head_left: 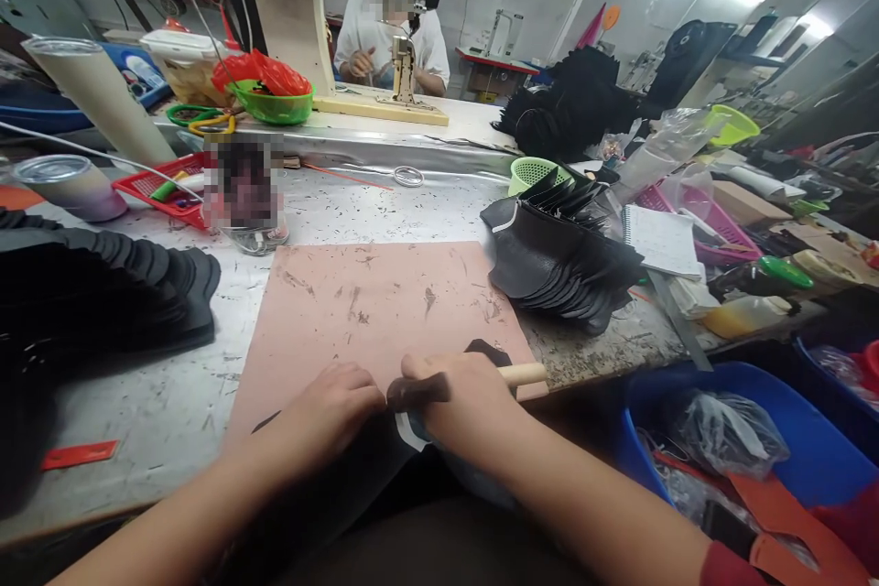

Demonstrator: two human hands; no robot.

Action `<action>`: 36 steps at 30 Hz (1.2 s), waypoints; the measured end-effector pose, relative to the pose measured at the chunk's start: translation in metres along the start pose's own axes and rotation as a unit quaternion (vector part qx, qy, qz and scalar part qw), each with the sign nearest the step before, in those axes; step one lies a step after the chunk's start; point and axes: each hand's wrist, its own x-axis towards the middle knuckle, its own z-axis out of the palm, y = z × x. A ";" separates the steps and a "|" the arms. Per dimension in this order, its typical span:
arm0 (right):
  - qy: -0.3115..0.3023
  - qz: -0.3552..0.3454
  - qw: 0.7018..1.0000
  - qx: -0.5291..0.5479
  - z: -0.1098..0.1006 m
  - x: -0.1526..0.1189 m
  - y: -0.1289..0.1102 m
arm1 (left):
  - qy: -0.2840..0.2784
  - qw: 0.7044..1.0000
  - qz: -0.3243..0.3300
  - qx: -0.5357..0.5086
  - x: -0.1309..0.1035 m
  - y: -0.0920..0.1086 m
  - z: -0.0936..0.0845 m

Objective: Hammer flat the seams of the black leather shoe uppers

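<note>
1. The step in hand appears to be close work on a black piece [371, 458] at the near edge of the pink mat [363, 293], a white strip [412, 433] showing beside the fingers.
2. The left hand [334, 403] is closed, its fingers curled together over the upper edge of the black piece; the thumb is hidden.
3. The right hand [467, 398] is wrapped firmly around a hand tool [418, 392], close to the left fingertips.
4. The tool's dark end points left, towards those fingertips, while a pale wooden handle [526, 374] sticks out right; its long axis lies crosswise, roughly along the mat's near edge.
5. The black piece slopes from the hands down and left towards the lap; its lower part merges with dark clothing, so its full long axis is hard to tell.
6. The next move seems to call for a steady left hold and fingers kept away from the tool's end.
7. A fanned stack of black pieces [559, 261] stands beside the mat's right edge; another dark stack [110, 284] lies on the left.
</note>
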 end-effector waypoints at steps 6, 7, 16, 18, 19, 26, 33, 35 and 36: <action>-0.014 0.015 1.000 -0.001 -0.001 0.003 -0.003 | -0.002 1.000 -0.021 0.004 -0.007 0.000 -0.004; -0.014 0.013 1.000 0.002 -0.001 0.003 -0.003 | -0.008 1.000 -0.028 -0.006 -0.008 0.000 -0.005; -0.039 0.036 0.998 0.016 0.001 0.006 -0.009 | -0.022 0.999 -0.024 0.004 -0.023 -0.007 -0.007; -0.054 0.018 0.998 0.017 0.002 0.009 -0.012 | -0.015 1.000 -0.020 -0.006 -0.025 -0.009 -0.007; -0.063 0.007 0.998 0.014 0.002 0.010 -0.013 | -0.010 1.000 -0.015 0.003 -0.026 -0.010 -0.007; -0.036 -0.035 0.999 -0.007 0.007 0.016 -0.024 | -0.014 1.000 -0.013 0.018 -0.036 -0.015 -0.008; -0.060 -0.040 0.997 -0.008 0.005 0.021 -0.037 | 0.010 1.000 -0.004 0.012 -0.045 -0.022 -0.011; -0.073 -0.048 0.996 -0.017 0.005 0.023 -0.040 | 0.013 1.000 -0.001 0.023 -0.048 -0.023 -0.013; -0.070 -0.054 0.996 -0.022 0.005 0.024 -0.042 | 0.013 0.999 0.001 0.033 -0.049 -0.024 -0.014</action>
